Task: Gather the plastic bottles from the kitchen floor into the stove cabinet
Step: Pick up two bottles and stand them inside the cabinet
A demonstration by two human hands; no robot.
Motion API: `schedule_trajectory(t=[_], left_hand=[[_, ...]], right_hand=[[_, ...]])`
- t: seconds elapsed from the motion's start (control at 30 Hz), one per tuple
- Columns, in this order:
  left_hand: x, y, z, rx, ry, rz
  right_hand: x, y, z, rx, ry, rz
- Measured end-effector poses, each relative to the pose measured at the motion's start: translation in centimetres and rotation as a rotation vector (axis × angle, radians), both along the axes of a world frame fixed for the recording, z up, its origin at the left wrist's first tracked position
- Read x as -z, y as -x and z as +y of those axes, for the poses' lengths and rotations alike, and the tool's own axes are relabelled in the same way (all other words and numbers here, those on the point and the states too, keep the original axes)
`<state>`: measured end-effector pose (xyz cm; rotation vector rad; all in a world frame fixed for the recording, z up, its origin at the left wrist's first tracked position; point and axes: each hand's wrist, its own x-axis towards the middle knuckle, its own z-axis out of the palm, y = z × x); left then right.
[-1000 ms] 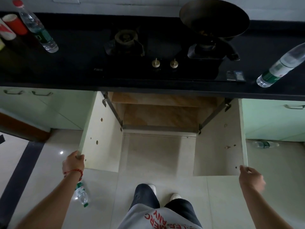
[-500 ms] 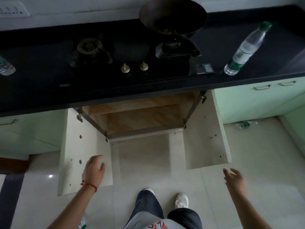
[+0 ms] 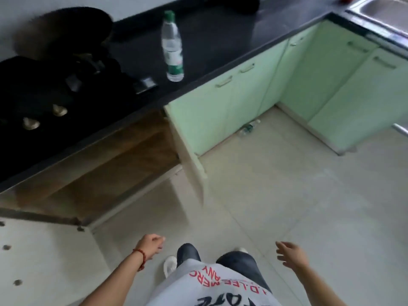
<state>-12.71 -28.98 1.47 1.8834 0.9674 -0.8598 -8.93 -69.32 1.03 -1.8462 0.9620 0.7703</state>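
A small plastic bottle [image 3: 248, 128] with a green label lies on the pale tiled floor against the base of the green cabinets. The stove cabinet [image 3: 99, 173] stands with both doors swung wide, its brown inside bare. My left hand [image 3: 151, 245], with a red thread at the wrist, hangs in the air near my knees with fingers loosely curled and holds nothing. My right hand [image 3: 290, 255] floats low on the right with fingers spread and is empty. Both hands are far from the floor bottle.
A clear bottle [image 3: 172, 46] with a green cap stands on the black counter [image 3: 220, 40] beside the stove [image 3: 55, 89] and wok [image 3: 64, 29]. The right cabinet door [image 3: 189, 151] juts into the floor space. Green cabinets [image 3: 331, 85] wrap the corner under a steel sink [image 3: 379, 12].
Both hands have let go of the cabinet doors and dropped toward my body. The view has swung right, bringing the corner cabinets and the floor bottle toward the middle.
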Motion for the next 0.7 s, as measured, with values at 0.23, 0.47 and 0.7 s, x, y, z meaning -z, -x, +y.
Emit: schedule_trajectory(t=[0.23, 0.47, 0.7], left_hand=[[0.0, -4.3, -12.8, 0.049, 0.037, -0.048], [-1.0, -11.6, -21.2, 0.233, 0.106, -0.091], [0.8, -17.8, -23.2, 0.208, 0.085, -0.014]], right_hand=[[-1.6, 4.1, -11.5, 0.315, -0.061, 0.007], [-1.4, 4.0, -15.9, 0.519, -0.105, 0.032], [-2.2, -6.2, -18.3, 0.547, -0.15, -0.06]])
